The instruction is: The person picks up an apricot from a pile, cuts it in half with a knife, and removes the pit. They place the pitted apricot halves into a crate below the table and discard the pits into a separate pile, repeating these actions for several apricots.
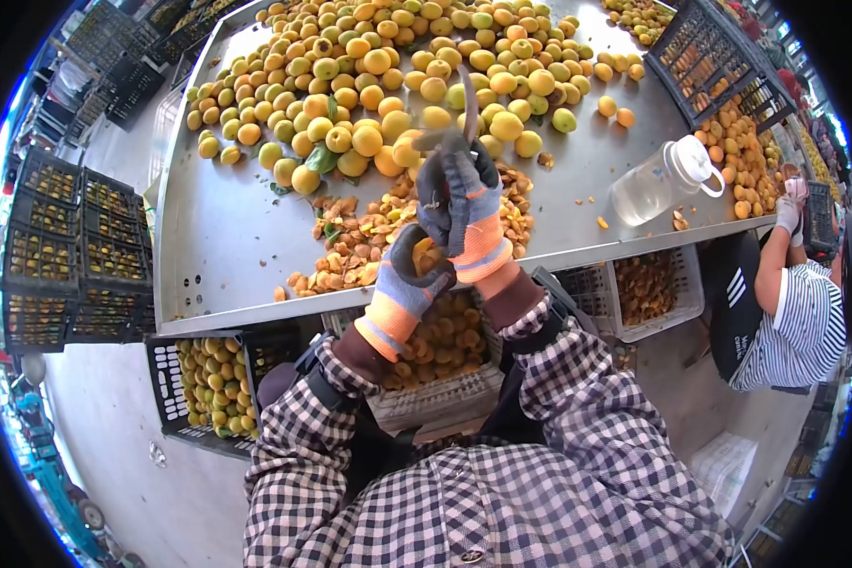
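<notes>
Both my hands wear orange and grey gloves with dark palms, near the front edge of the metal table [227,246]. My left hand [412,279] is closed round an orange-brown fruit piece [428,256]. Just above it to the right, my right hand [464,194] grips a knife [469,106] whose curved blade points up and away. Whole yellow-orange fruits [364,140] are heaped beyond my hands. Cut pieces [364,237] lie around them on the table. Below, a light crate [435,402] holds more fruit pieces.
A clear bottle with a white lid [648,185] lies tilted at the right. Beyond it stands a black crate [715,62]. A crate of fruit [168,388] is below left, another crate [686,284] below right. A person in stripes [805,327] sits far right.
</notes>
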Tool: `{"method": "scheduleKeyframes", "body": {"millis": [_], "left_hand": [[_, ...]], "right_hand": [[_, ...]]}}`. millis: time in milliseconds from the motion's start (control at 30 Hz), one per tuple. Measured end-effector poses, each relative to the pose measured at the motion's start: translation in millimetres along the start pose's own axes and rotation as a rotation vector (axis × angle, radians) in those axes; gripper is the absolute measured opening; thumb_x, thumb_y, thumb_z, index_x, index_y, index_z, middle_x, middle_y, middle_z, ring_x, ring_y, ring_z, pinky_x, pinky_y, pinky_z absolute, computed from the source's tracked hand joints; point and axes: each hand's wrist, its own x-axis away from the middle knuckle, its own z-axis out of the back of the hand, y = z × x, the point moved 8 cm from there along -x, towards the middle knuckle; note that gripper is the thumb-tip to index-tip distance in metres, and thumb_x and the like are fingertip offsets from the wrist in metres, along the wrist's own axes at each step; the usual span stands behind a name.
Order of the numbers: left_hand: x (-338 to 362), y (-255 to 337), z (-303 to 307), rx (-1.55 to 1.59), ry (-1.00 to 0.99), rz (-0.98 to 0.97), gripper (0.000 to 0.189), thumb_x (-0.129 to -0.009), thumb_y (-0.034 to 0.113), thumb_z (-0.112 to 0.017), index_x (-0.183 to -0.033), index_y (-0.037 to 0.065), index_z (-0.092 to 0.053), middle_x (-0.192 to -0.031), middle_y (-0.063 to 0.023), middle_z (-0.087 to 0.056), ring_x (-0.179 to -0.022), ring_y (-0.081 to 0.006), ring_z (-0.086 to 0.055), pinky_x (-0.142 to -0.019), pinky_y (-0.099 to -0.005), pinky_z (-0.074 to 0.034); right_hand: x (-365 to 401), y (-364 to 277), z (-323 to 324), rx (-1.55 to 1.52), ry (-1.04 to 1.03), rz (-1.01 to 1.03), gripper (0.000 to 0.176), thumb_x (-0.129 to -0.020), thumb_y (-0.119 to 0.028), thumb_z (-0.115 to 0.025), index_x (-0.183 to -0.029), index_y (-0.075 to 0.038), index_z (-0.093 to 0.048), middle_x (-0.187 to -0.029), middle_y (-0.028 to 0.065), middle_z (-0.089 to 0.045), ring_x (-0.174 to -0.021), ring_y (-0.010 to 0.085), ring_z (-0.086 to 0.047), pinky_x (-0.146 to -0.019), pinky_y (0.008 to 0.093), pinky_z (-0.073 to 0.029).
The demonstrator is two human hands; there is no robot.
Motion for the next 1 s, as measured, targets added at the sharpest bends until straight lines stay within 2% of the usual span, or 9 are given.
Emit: {"method": "scheduleKeyframes", "body": {"millis": [233, 367, 500, 567, 767, 833, 900, 933, 1000], "left_hand": [[3.0, -29.9, -4.6, 0.021, -0.224, 0.092, 0.053, -0.077, 0.010, -0.079, -0.125, 0.004, -0.055, -0.122, -0.0067, -0.061, -0.111, -0.0157, -0.057, -0.094, -0.0313, -0.047], [-3.0, -13.8, -4.5, 0.053, -0.380, 0.099, 0.055, -0.077, 0.014, -0.080, -0.126, 0.006, -0.056, -0.123, -0.0070, -0.061, -0.115, -0.0175, -0.056, -0.097, -0.0336, -0.045], [-9.0, -7.3, -10.3, -0.165, -0.613, 0.121, 0.056, -0.076, 0.016, -0.082, -0.125, 0.007, -0.057, -0.123, -0.0065, -0.061, -0.115, -0.0186, -0.055, -0.098, -0.0343, -0.044], [-8.3, 10.4, -15.3, -0.154, -0.684, -0.079, 0.050, -0.075, 0.014, -0.079, -0.121, 0.006, -0.059, -0.115, -0.0081, -0.064, -0.103, -0.0202, -0.061, -0.093, -0.0343, -0.048], [-14.8, 9.4, -10.5, -0.171, -0.571, 0.063, 0.048, -0.074, 0.014, -0.080, -0.118, 0.005, -0.062, -0.110, -0.0079, -0.066, -0.102, -0.0177, -0.060, -0.091, -0.0333, -0.047], [-13.7, 1.7, -10.5, -0.157, -0.538, 0.045, 0.047, -0.075, 0.013, -0.080, -0.117, 0.002, -0.062, -0.111, -0.0086, -0.066, -0.103, -0.0171, -0.060, -0.090, -0.0325, -0.047], [-5.4, 9.0, -10.9, 0.034, -0.410, 0.176, 0.045, -0.077, 0.011, -0.078, -0.118, 0.002, -0.061, -0.113, -0.0098, -0.066, -0.103, -0.0170, -0.059, -0.089, -0.0326, -0.048], [-1.5, 14.8, -14.4, 0.114, -0.423, 0.245, 0.035, -0.085, 0.018, -0.070, -0.116, 0.004, -0.061, -0.101, -0.0036, -0.064, -0.090, -0.0121, -0.059, -0.077, -0.0262, -0.048], [3.7, -1.6, -13.5, 0.129, -0.388, 0.261, 0.035, -0.086, 0.018, -0.068, -0.117, 0.003, -0.059, -0.098, -0.0020, -0.063, -0.086, -0.0124, -0.058, -0.074, -0.0261, -0.048]], "right_hand": [[12.9, 0.4, -24.4, 0.046, -0.353, -0.098, 0.030, -0.098, -0.035, -0.053, -0.103, -0.006, -0.057, -0.060, -0.0016, -0.047, -0.043, 0.0047, -0.035, -0.039, 0.0192, -0.026], [12.4, 1.0, -22.4, -0.030, -0.388, -0.170, 0.033, -0.098, -0.036, -0.054, -0.104, -0.003, -0.057, -0.062, -0.0021, -0.046, -0.046, 0.0044, -0.036, -0.041, 0.0194, -0.028], [16.9, -3.0, -27.6, 0.025, -0.460, -0.146, 0.035, -0.097, -0.037, -0.054, -0.104, -0.003, -0.056, -0.059, -0.0015, -0.046, -0.044, 0.0048, -0.036, -0.041, 0.0198, -0.028], [24.4, -1.4, -35.0, -0.066, -0.572, -0.210, 0.036, -0.097, -0.038, -0.054, -0.102, -0.003, -0.055, -0.056, -0.0014, -0.044, -0.042, 0.0049, -0.036, -0.040, 0.0201, -0.028], [16.6, -6.2, -25.5, -0.021, -0.522, -0.176, 0.035, -0.098, -0.038, -0.053, -0.101, -0.004, -0.054, -0.056, -0.0022, -0.044, -0.043, 0.0052, -0.035, -0.041, 0.0203, -0.028], [12.2, -9.8, -22.4, -0.150, -0.504, -0.180, 0.034, -0.098, -0.038, -0.052, -0.103, -0.005, -0.054, -0.058, -0.0022, -0.044, -0.043, 0.0051, -0.035, -0.041, 0.0205, -0.029], [11.0, -12.1, -21.1, -0.126, -0.527, -0.148, 0.034, -0.099, -0.039, -0.050, -0.105, -0.006, -0.053, -0.059, -0.0019, -0.043, -0.043, 0.0055, -0.033, -0.041, 0.0207, -0.028], [10.9, -12.1, -20.1, -0.197, -0.517, -0.161, 0.031, -0.099, -0.036, -0.052, -0.104, -0.005, -0.055, -0.059, -0.0014, -0.045, -0.042, 0.0054, -0.034, -0.039, 0.0203, -0.028], [9.4, -11.3, -18.2, -0.270, -0.501, -0.168, 0.029, -0.098, -0.033, -0.053, -0.103, -0.004, -0.057, -0.058, -0.0008, -0.047, -0.041, 0.0053, -0.035, -0.037, 0.0198, -0.029]]}}
